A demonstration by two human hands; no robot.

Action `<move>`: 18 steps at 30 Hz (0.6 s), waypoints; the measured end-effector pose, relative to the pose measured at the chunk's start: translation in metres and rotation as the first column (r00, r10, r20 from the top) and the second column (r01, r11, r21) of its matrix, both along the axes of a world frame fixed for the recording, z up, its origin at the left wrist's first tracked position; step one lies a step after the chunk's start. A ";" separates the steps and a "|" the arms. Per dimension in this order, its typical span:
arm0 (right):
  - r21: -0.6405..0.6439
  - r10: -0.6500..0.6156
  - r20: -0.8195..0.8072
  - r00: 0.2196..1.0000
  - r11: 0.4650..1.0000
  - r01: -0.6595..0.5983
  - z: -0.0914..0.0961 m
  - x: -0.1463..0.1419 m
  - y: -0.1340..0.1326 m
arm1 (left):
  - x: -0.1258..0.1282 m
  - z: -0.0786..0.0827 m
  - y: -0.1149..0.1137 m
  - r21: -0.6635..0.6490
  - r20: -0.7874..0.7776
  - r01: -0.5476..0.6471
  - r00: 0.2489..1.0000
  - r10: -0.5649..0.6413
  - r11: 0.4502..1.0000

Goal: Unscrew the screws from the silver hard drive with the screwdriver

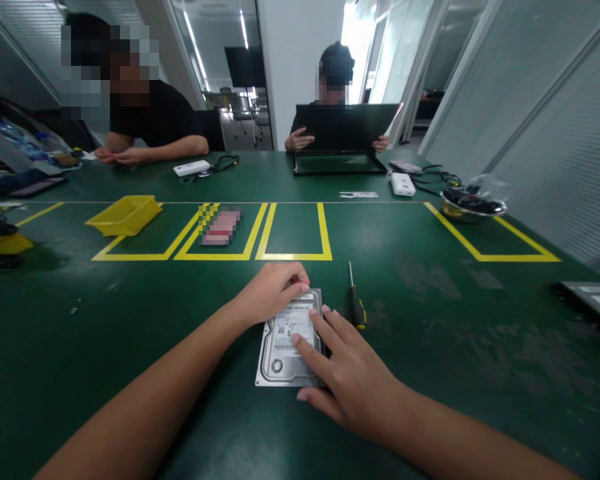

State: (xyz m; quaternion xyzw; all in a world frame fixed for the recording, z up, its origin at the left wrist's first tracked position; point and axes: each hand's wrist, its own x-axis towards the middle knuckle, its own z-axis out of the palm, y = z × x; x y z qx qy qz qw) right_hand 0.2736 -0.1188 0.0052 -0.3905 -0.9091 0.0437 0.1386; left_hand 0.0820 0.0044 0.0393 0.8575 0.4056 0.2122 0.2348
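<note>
A silver hard drive (287, 367) with a white printed label lies on the green table in front of me. My left hand (275, 290) is at its far edge, fingers curled and thumb bent against them just over the label's top. Whatever sits between those fingertips, if anything, is hidden. Across the drive's right side rests my right hand (347, 363), fingers spread, two of them on the label and the thumb by the near right corner. Just right of the drive lies a screwdriver (357, 303) with a black and yellow handle, its shaft pointing away.
Yellow tape outlines mark the table, with a yellow bin (125, 217) and a blurred pink item (222, 227) among them. A metal bowl (473, 203) of dark parts stands at right; another drive (593, 303) lies at the right edge. Two people sit opposite, one holding a dark panel (347, 127).
</note>
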 end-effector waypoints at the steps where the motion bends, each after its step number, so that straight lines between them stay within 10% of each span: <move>1: -0.002 -0.003 -0.002 1.000 1.000 0.003 0.000 0.000 0.000 | 0.000 0.000 0.000 -0.006 0.022 0.005 1.000 -0.005 1.000; 18: -0.046 -0.006 -0.016 1.000 0.999 0.005 0.001 0.001 0.000 | 0.015 0.000 0.013 -0.105 0.084 0.135 0.988 -0.126 0.985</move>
